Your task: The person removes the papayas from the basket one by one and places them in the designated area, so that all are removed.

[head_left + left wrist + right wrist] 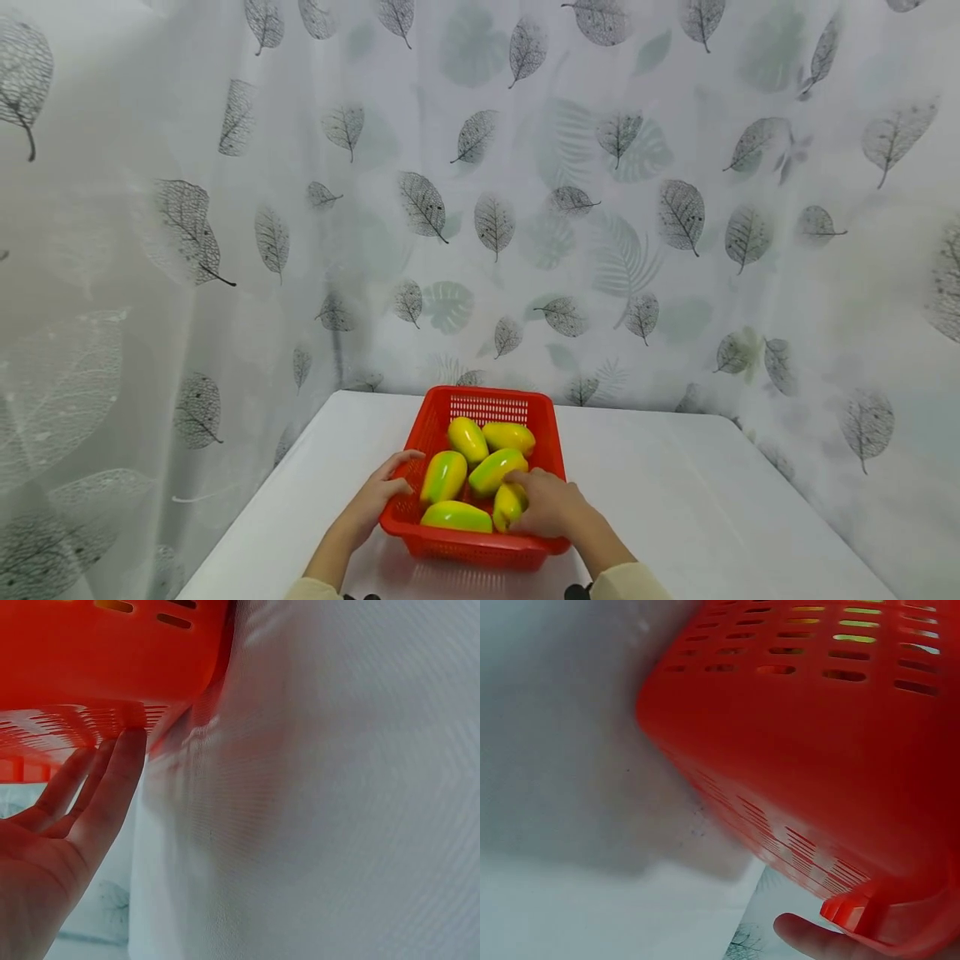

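A red plastic basket (450,546) stands on the white table with several yellow-green mangoes (444,477) inside. My left hand (371,496) holds the basket's left side; its thumb and a finger lie over the rim. In the left wrist view, other fingers (112,784) of this hand are against the basket's outer wall (97,664). Over the near right corner, my right hand (551,504) reaches in and pinches a yellow mango (508,506) between thumb and finger, partly hiding it. One right finger (814,937) shows outside the basket's rim in the right wrist view.
White table surface (675,500) extends on both sides of the basket. A pale curtain (525,250) printed with leaves hangs behind the table and along its sides. The basket's walls have slots.
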A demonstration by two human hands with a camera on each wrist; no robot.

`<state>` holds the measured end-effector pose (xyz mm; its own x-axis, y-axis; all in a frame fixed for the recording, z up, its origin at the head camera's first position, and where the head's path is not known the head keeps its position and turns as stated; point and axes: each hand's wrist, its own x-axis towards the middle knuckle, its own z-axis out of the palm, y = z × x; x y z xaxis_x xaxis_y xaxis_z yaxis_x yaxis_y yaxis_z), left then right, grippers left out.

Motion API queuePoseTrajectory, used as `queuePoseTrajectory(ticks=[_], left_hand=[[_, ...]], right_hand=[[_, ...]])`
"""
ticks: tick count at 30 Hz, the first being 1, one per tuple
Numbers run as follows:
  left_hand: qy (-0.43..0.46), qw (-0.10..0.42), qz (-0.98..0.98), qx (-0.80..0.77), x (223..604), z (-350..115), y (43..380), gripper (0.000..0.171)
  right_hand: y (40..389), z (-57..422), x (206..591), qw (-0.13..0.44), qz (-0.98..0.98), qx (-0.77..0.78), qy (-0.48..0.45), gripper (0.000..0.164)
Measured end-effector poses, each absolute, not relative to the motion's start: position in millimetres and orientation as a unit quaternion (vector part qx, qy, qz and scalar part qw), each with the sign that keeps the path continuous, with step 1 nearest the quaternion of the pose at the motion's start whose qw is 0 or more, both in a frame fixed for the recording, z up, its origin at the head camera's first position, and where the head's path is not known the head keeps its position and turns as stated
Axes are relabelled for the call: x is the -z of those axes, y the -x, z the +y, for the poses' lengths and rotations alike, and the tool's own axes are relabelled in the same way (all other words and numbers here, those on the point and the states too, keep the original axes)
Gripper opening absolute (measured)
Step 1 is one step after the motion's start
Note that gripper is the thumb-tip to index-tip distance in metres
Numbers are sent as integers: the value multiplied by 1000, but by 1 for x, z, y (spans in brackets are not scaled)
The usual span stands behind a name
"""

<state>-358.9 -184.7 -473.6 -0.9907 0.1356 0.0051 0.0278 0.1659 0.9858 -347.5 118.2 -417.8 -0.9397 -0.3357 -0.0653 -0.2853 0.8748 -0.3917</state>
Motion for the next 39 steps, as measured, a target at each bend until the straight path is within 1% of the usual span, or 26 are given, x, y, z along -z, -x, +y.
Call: queuePoseTrajectory(ticks=[5,15,18,22,27,32,39], left_hand=[[-50,46,761,-645,475,-186,357,60],[-54,47,770,-634,466,-186,359,60],[-53,49,768,-636,467,-185,359,61],[-51,51,765,-640,469,-185,358,61],[-53,54,764,-641,471,-185,357,62],[-56,54,767,-637,470,-184,355,60],[-59,52,769,-635,469,-184,356,61]], right_hand=[[346,121,411,67,947,267,164,75],[347,132,387,-8,929,333,159,79],[348,136,384,-38,923,345,164,77],[351,145,379,-96,915,352,173,77],[358,164,373,-155,916,336,157,79],[367,185,380,-168,926,310,131,79],[375,205,403,-148,944,277,96,79]])
